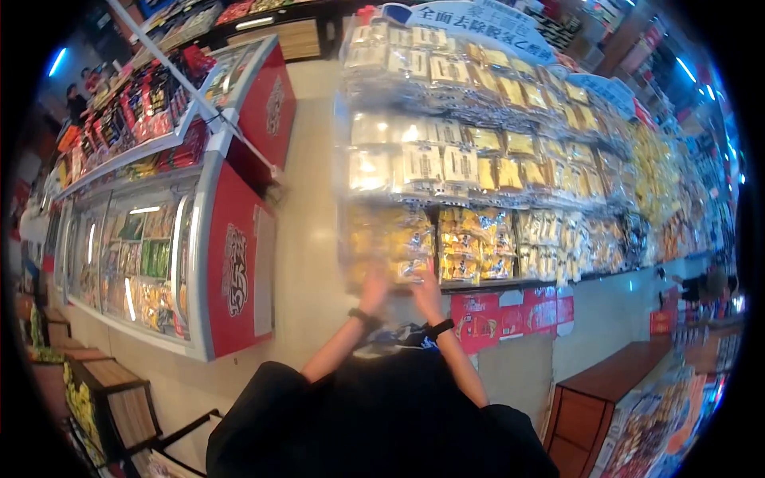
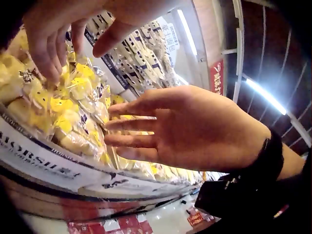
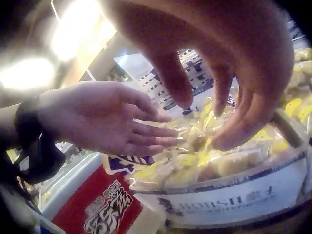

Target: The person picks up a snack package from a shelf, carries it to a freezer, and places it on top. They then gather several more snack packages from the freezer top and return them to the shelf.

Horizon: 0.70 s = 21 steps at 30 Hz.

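Both hands reach low into the front bin of yellow bagged snacks (image 1: pixel 390 239), palms facing each other. My left hand (image 1: pixel 376 288) is blurred in the head view. In the right wrist view its fingers are nearly straight beside the yellow packets (image 3: pixel 248 158). My right hand (image 1: pixel 426 293) is just to its right; in the left wrist view the right hand (image 2: pixel 190 129) shows straight fingers over the packets (image 2: pixel 73 102). Seen from its own wrist, the right hand (image 3: pixel 243 73) bends loosely down, fingertips right at the packets. Neither hand grips anything.
A printed white bin edge (image 3: pixel 229 207) runs along the front. Stacked rows of bagged bread (image 1: pixel 422 163) rise behind. To the left stands a red-sided freezer (image 1: pixel 239 255); at the lower right is a brown wooden cabinet (image 1: pixel 598 398). Red cartons (image 1: pixel 510 319) sit beneath the shelf.
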Each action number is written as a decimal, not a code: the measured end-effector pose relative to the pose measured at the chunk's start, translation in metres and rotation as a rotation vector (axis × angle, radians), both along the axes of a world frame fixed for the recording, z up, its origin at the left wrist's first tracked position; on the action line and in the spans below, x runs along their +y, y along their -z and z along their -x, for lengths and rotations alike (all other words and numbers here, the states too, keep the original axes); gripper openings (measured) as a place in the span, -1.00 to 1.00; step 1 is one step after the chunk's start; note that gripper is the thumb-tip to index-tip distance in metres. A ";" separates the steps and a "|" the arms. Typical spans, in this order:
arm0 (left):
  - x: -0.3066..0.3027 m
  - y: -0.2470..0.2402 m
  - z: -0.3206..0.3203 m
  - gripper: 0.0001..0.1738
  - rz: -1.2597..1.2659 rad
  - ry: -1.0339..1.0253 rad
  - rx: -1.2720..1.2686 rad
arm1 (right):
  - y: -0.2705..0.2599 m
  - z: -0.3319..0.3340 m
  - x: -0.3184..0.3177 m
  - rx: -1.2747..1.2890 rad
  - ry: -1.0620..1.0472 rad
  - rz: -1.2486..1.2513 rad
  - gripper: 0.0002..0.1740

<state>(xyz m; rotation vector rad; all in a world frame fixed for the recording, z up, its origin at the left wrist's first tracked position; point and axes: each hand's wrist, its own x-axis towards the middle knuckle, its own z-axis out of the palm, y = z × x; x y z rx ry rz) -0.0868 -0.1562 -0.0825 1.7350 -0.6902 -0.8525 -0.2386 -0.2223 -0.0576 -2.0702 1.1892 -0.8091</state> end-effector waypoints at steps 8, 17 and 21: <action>-0.072 -0.017 0.028 -0.57 0.056 -0.338 -0.063 | 0.010 -0.001 -0.078 0.100 -0.138 -0.296 -0.36; -0.089 0.002 0.052 -0.45 0.040 -0.378 -0.322 | 0.013 -0.006 -0.092 0.085 -0.268 -0.104 -0.46; -0.079 -0.097 0.050 -0.53 -0.182 -0.295 -0.079 | 0.003 -0.006 -0.094 -0.093 -0.205 -0.280 -0.58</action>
